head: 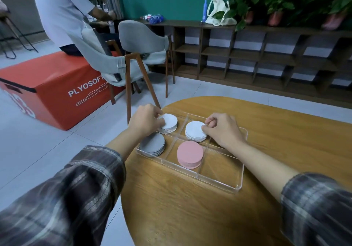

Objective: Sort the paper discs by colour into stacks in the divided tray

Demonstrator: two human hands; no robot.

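Head view: round paper discs [190, 154] stacked in clear tray [242, 171].

Two white stacks [169, 121] [194, 131], one grey stack [152, 143], one pink stack [189, 154] (four altogether), one tray [222, 169]

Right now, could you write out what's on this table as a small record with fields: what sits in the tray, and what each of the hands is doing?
surface: wooden table
container: clear divided tray, on the table
far row: left white stack; right white stack, in the next compartment
near row: grey stack; pink stack
left side: left hand grips the edge of the left white stack
right side: right hand pinches the edge of the right white stack
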